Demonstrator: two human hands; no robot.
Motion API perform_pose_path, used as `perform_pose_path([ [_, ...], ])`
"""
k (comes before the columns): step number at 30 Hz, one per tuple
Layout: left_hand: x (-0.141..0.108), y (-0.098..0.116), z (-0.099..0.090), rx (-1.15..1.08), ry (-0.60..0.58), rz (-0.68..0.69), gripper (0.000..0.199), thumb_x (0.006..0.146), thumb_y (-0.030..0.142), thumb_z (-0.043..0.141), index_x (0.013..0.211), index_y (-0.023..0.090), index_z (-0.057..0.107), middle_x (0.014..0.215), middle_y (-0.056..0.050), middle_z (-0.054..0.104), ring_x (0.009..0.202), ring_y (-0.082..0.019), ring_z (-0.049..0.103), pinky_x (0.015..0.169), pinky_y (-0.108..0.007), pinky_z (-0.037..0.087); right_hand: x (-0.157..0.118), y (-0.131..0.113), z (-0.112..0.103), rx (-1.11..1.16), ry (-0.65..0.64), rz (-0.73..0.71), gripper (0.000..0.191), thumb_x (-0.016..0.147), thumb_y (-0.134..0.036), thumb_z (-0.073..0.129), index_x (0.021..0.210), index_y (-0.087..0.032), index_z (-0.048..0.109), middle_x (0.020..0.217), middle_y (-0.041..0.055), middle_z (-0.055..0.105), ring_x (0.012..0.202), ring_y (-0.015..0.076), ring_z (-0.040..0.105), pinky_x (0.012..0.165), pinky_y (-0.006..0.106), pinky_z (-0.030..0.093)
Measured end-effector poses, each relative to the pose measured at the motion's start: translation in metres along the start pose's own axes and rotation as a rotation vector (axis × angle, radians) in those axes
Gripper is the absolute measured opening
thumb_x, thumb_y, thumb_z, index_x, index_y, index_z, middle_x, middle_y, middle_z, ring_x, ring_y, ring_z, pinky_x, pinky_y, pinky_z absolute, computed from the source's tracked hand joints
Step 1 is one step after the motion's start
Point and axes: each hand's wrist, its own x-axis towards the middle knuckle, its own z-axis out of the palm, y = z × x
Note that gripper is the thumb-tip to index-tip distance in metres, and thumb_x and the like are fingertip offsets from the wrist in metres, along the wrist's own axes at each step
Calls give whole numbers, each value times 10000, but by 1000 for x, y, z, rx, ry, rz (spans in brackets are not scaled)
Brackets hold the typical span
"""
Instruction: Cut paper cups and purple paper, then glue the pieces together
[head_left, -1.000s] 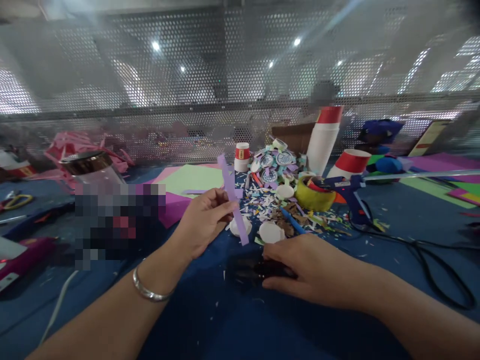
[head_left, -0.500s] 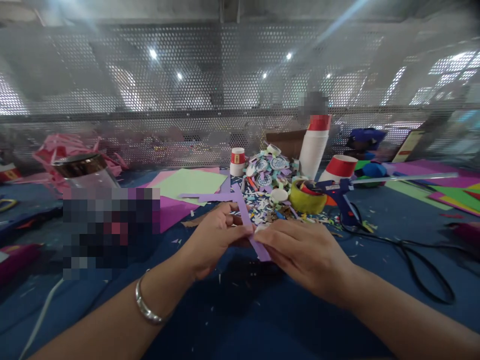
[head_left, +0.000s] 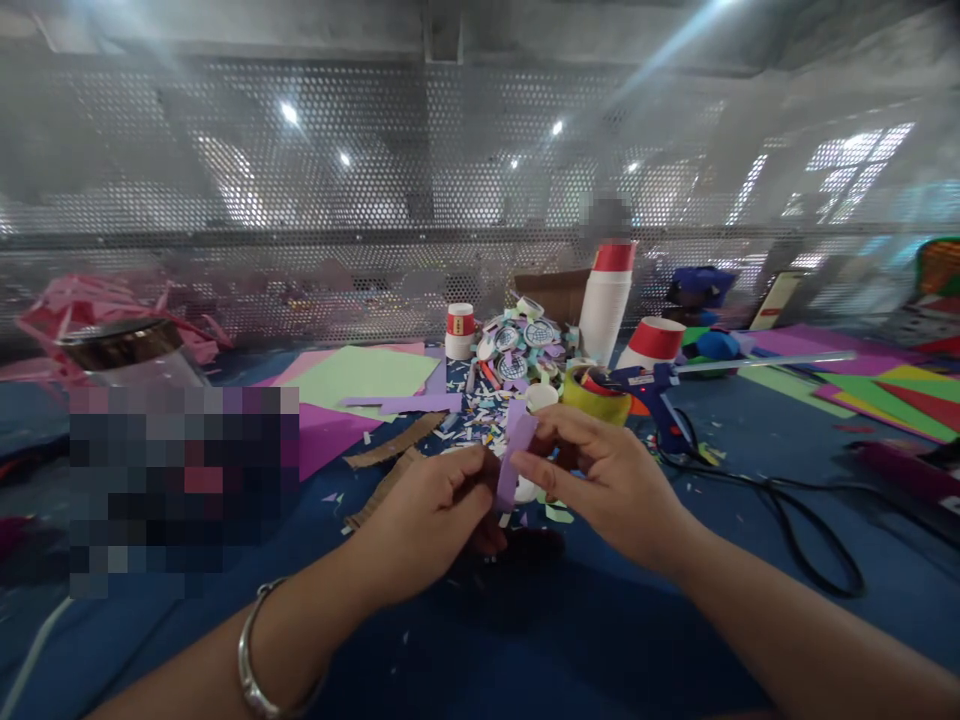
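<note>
Two hands (head_left: 529, 495), one purple strip (head_left: 516, 456)

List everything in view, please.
Held paper strip: one, purple, in right hand
Paper sheets: several, mixed colours, both sides
Cardboard strips: two, brown, beyond left hand
Discs: heap, mixed colours, centre
Scraps: many, mixed colours, centre
Cups: many, white and red, rear
Glue gun: one, blue, right of centre
Roll or bowl: one, yellow, by glue gun
Bundle: one, pink, left
Lidded jar: one, clear, left
Mesh panel: one, grey, background
Tabletop: one, blue, below
Hands: two, bare, centre
</note>
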Motion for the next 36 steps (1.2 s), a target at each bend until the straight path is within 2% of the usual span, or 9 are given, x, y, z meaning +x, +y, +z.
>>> perform_pose_path([
  [3, -1, 4, 1, 27, -24, -51, 159, 872, 281, 472, 796, 203, 589, 635, -15, 648, 597, -174, 675, 588, -283, 548, 0, 2, 1, 133, -27, 101, 217, 827, -407, 676, 819, -214, 576, 703, -24, 532, 585, 112, 523, 503, 224, 494],
  [5, -2, 6, 1, -8, -34, -83, 269, 904, 357, 433, 750, 196, 583, 620, -38, 659, 593, -177, 676, 585, -281, 542, 1, 2, 2, 176, -15, 128, 217, 815, -395, 685, 817, -212, 568, 702, -28, 539, 565, 102, 526, 485, 217, 486],
  [8, -4, 7, 2, -38, -39, -46, 324, 905, 466, 457, 801, 196, 602, 714, -59, 687, 661, -185, 681, 614, -285, 534, 1, 1, 3, 197, 1, 126, 198, 820, -367, 678, 813, -202, 568, 704, -27, 558, 541, 85, 512, 473, 206, 456],
  [12, -8, 7, 5, 129, -20, 5, 184, 860, 383, 566, 802, 212, 606, 741, -22, 661, 698, -183, 672, 621, -277, 509, 1, 0, 4, 239, 9, 151, 216, 810, -362, 695, 824, -194, 559, 673, -29, 571, 538, 89, 532, 452, 195, 447],
  [17, -8, 9, 6, 190, 26, -47, 206, 846, 373, 561, 714, 216, 566, 655, 3, 619, 645, -189, 684, 540, -260, 482, 0, 1, 4, 308, 35, 170, 231, 812, -354, 706, 845, -201, 537, 656, -44, 570, 505, 76, 527, 427, 178, 454],
  [23, -8, 10, 7, 226, 22, -101, 210, 827, 366, 576, 690, 210, 545, 638, 1, 613, 591, -185, 672, 501, -253, 459, -1, -1, 4, 334, 64, 172, 227, 807, -323, 716, 852, -196, 533, 675, -50, 565, 476, 56, 522, 405, 156, 447],
  [27, -9, 15, 7, 395, 85, 17, 207, 834, 348, 577, 689, 202, 555, 610, 16, 588, 545, -133, 551, 476, -234, 361, -1, -2, 5, 335, 76, 146, 264, 788, -321, 735, 905, -206, 528, 704, -53, 572, 490, 61, 535, 404, 156, 447],
  [31, -7, 17, 5, 368, 124, 117, 171, 887, 351, 536, 916, 206, 623, 713, 15, 636, 633, -130, 549, 581, -250, 411, -1, -3, 5, 302, 70, 128, 264, 809, -314, 717, 972, -217, 534, 776, -42, 588, 503, 60, 554, 417, 161, 441],
  [36, -6, 11, 5, 239, 67, 92, 255, 927, 354, 484, 770, 186, 594, 708, -16, 662, 634, -129, 580, 596, -257, 424, -3, -2, 6, 300, 32, 113, 263, 828, -293, 696, 1039, -220, 555, 774, -37, 603, 520, 64, 559, 446, 169, 447],
])
